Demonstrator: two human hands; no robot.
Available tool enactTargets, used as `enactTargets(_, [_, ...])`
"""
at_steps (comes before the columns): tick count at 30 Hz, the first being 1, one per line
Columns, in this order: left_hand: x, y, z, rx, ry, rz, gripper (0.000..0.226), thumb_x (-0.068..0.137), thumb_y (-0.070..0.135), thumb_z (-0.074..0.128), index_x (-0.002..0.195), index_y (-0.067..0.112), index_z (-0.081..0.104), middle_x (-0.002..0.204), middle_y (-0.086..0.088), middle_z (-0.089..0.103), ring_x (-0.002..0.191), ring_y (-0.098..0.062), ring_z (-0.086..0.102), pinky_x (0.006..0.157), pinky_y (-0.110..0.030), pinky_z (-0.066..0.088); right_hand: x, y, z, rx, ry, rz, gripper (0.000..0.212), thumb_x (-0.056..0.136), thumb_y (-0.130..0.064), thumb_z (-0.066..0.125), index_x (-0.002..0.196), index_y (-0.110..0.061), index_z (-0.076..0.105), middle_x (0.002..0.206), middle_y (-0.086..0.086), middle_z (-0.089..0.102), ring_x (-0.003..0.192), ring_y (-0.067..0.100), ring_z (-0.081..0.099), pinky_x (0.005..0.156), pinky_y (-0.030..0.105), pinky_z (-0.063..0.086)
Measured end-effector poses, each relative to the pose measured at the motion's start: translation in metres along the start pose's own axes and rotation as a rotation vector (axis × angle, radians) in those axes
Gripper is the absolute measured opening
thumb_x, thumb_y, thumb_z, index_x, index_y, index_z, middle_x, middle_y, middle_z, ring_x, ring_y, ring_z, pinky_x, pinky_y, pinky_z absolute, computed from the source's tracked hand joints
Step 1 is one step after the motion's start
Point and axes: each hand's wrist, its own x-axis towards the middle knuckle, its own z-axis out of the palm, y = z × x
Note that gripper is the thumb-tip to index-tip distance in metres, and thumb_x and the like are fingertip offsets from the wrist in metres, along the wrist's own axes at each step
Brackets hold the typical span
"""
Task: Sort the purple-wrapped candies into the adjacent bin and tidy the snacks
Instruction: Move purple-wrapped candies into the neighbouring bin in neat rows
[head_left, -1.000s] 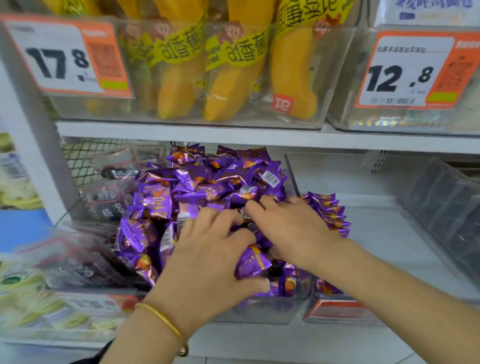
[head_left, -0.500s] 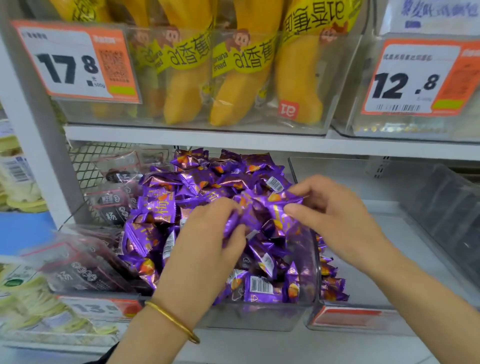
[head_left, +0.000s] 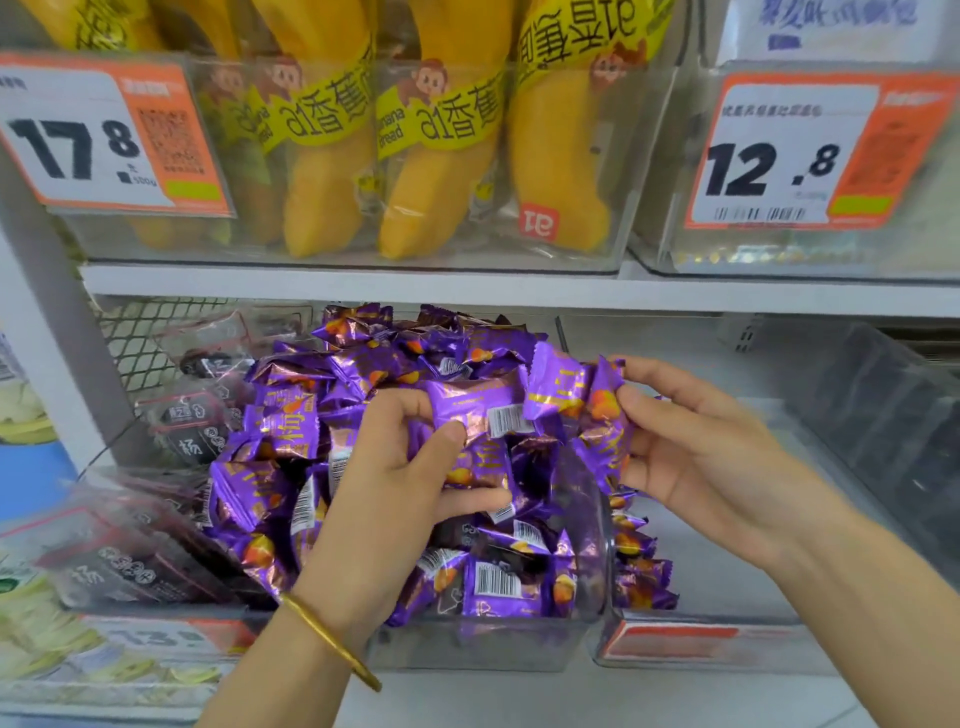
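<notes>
A heap of purple-wrapped candies (head_left: 311, 431) fills a clear bin (head_left: 467, 644) on the lower shelf. My left hand (head_left: 395, 499), with a gold bangle at the wrist, grips a bunch of these candies from the left. My right hand (head_left: 691, 447) holds the same bunch from the right, thumb and fingers curled round the wrappers. The bunch (head_left: 519, 410) is lifted above the heap, over the wall between the bins. The adjacent clear bin (head_left: 701, 649) on the right holds a few purple candies (head_left: 641, 571) near its front left.
Left of the heap lie clear packets of dark snacks (head_left: 135, 561). The shelf above carries yellow banana bread packs (head_left: 431, 156) and price tags 17.8 (head_left: 98, 135) and 12.8 (head_left: 800, 150). A dark clear bin wall (head_left: 883, 415) stands at the right.
Both hands went from pressing into the heap to gathering a bunch of candies and raising it up and to the right, toward the adjacent bin.
</notes>
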Motion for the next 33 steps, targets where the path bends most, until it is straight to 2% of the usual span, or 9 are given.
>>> enactTargets(5, [0.000, 0.000, 0.003, 0.008, -0.120, 0.072, 0.023, 0.092, -0.001, 0.047, 0.106, 0.014, 0.058, 0.113, -0.017, 0.054, 0.081, -0.016, 0.065, 0.072, -0.036, 0.059, 0.000, 0.002, 0.000, 0.076, -0.065, 0.089, 0.033, 0.073, -0.011, 0.057, 0.105, -0.005, 0.059, 0.078, 0.012, 0.068, 0.059, 0.018, 0.066, 0.055, 0.030, 0.056])
enactTargets(9, [0.001, -0.001, 0.005, 0.015, -0.084, 0.077, 0.021, 0.090, -0.002, 0.051, 0.105, 0.010, 0.059, 0.101, -0.009, 0.050, 0.071, -0.009, 0.064, 0.068, -0.035, 0.060, 0.000, 0.004, 0.002, 0.083, -0.107, 0.073, 0.036, 0.063, -0.013, 0.063, 0.099, -0.009, 0.060, 0.074, 0.010, 0.068, 0.056, 0.018, 0.065, 0.053, 0.030, 0.055])
enactTargets(13, [0.002, 0.000, 0.006, -0.116, -0.051, -0.063, 0.009, 0.089, 0.010, 0.054, 0.095, 0.008, 0.059, 0.090, -0.005, 0.059, 0.061, -0.013, 0.067, 0.069, -0.038, 0.060, 0.000, 0.007, 0.003, 0.080, -0.129, -0.018, 0.022, 0.061, -0.012, 0.064, 0.081, -0.017, 0.068, 0.068, 0.005, 0.066, 0.055, 0.016, 0.063, 0.053, 0.029, 0.054])
enactTargets(17, [0.001, 0.006, 0.005, -0.311, -0.079, -0.233, 0.028, 0.092, 0.025, 0.045, 0.094, 0.003, 0.062, 0.086, -0.006, 0.073, 0.075, -0.023, 0.071, 0.062, -0.036, 0.060, 0.000, 0.005, 0.000, 0.019, -0.154, -0.118, 0.017, 0.062, -0.013, 0.063, 0.077, -0.020, 0.067, 0.068, 0.001, 0.065, 0.057, 0.014, 0.061, 0.054, 0.029, 0.053])
enactTargets(20, [0.002, 0.009, 0.004, -0.357, -0.143, -0.338, 0.046, 0.094, 0.039, 0.039, 0.106, 0.001, 0.061, 0.096, -0.011, 0.073, 0.083, -0.026, 0.071, 0.061, -0.037, 0.059, 0.000, 0.004, -0.005, -0.073, -0.240, -0.153, 0.017, 0.070, -0.009, 0.063, 0.081, -0.021, 0.067, 0.085, 0.003, 0.070, 0.069, 0.017, 0.065, 0.058, 0.028, 0.053])
enactTargets(23, [0.002, 0.010, 0.002, -0.369, -0.222, -0.368, 0.059, 0.087, 0.048, 0.041, 0.114, -0.002, 0.058, 0.108, -0.014, 0.069, 0.089, -0.026, 0.070, 0.062, -0.037, 0.060, -0.003, 0.004, -0.006, -0.397, -0.347, -0.226, 0.023, 0.083, 0.000, 0.058, 0.090, -0.021, 0.063, 0.113, 0.004, 0.068, 0.098, 0.014, 0.065, 0.071, 0.021, 0.051])
enactTargets(26, [0.001, 0.009, 0.000, -0.364, -0.198, -0.309, 0.045, 0.077, 0.025, 0.058, 0.112, -0.002, 0.060, 0.108, -0.016, 0.067, 0.076, -0.027, 0.069, 0.060, -0.034, 0.058, -0.004, 0.003, -0.009, -0.518, -0.382, -0.230, 0.019, 0.083, -0.005, 0.061, 0.092, -0.022, 0.062, 0.119, -0.002, 0.066, 0.110, 0.012, 0.062, 0.078, 0.016, 0.048])
enactTargets(28, [0.001, 0.008, 0.000, -0.399, -0.180, -0.270, 0.041, 0.071, 0.010, 0.059, 0.111, 0.001, 0.060, 0.102, -0.014, 0.069, 0.075, -0.025, 0.069, 0.062, -0.032, 0.059, -0.005, -0.001, -0.011, -0.417, -0.361, -0.194, 0.015, 0.078, -0.018, 0.072, 0.090, -0.022, 0.064, 0.118, -0.002, 0.066, 0.097, 0.014, 0.066, 0.072, 0.021, 0.051])
enactTargets(33, [0.000, 0.004, 0.002, -0.333, -0.145, -0.114, 0.033, 0.082, -0.008, 0.052, 0.110, 0.007, 0.060, 0.098, -0.006, 0.060, 0.074, -0.015, 0.064, 0.073, -0.032, 0.058, -0.003, -0.005, -0.015, -0.134, -0.258, -0.110, 0.040, 0.056, -0.031, 0.086, 0.091, -0.020, 0.070, 0.087, 0.005, 0.067, 0.069, 0.019, 0.065, 0.058, 0.029, 0.055])
